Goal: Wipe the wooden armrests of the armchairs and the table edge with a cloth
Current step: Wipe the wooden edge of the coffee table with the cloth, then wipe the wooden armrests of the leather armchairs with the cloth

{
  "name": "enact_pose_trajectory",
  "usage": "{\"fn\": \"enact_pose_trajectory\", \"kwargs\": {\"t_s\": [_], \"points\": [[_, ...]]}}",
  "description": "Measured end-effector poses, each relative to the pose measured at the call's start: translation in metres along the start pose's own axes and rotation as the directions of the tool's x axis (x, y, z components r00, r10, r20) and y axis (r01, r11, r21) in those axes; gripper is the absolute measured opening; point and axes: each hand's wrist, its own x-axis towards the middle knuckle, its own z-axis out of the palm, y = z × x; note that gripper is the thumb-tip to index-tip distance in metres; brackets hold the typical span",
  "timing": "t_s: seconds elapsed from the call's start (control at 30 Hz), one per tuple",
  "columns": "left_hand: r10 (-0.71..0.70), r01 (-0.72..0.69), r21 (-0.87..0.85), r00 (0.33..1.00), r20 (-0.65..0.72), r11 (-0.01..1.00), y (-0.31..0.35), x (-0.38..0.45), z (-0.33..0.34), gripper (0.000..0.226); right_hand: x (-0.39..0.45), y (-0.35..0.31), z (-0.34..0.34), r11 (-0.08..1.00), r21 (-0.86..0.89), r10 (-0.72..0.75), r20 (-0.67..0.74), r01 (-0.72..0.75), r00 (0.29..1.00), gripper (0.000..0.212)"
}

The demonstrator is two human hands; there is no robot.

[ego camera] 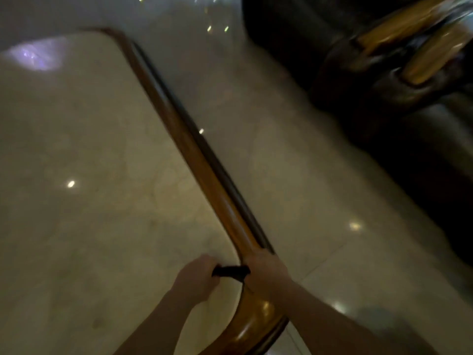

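Observation:
A pale marble table has a rounded wooden edge (194,160) that runs from the far left corner down to the near corner. A dark cloth (230,272) is stretched between my two hands at the near end of that edge. My left hand (197,278) is fisted on one end of the cloth over the marble top. My right hand (266,275) grips the other end and rests on the wooden edge. A dark armchair with a wooden armrest (414,47) stands at the top right, blurred.
The glossy tiled floor (294,175) lies between the table and the armchair. The marble tabletop (89,175) fills the left half of the view. The dark leather armchair body (384,103) fills the upper right.

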Motion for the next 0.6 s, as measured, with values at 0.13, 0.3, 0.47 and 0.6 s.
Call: {"fn": "enact_pose_trajectory", "kwargs": {"t_s": [0.13, 0.3, 0.47, 0.6], "points": [[0.180, -0.185, 0.056, 0.979, 0.091, 0.981, 0.106, -0.004, -0.040, 0.022, -0.089, 0.047, -0.047, 0.982, 0.102, 0.168, -0.064, -0.161, 0.984, 0.027], [0.387, -0.413, 0.191, 0.908, 0.162, 0.890, 0.267, -0.016, -0.075, 0.025, -0.215, 0.123, -0.105, 0.900, 0.271, 0.408, -0.253, -0.341, 0.877, 0.028], [0.526, -0.564, 0.248, 0.825, 0.206, 0.787, 0.425, -0.057, -0.074, 0.009, -0.351, 0.194, -0.136, 0.814, 0.400, 0.566, -0.377, -0.422, 0.733, 0.028], [0.679, -0.714, 0.332, 0.695, 0.236, 0.616, 0.553, -0.103, -0.048, 0.010, -0.464, 0.249, -0.133, 0.743, 0.481, 0.669, -0.491, -0.466, 0.559, 0.024]]}}
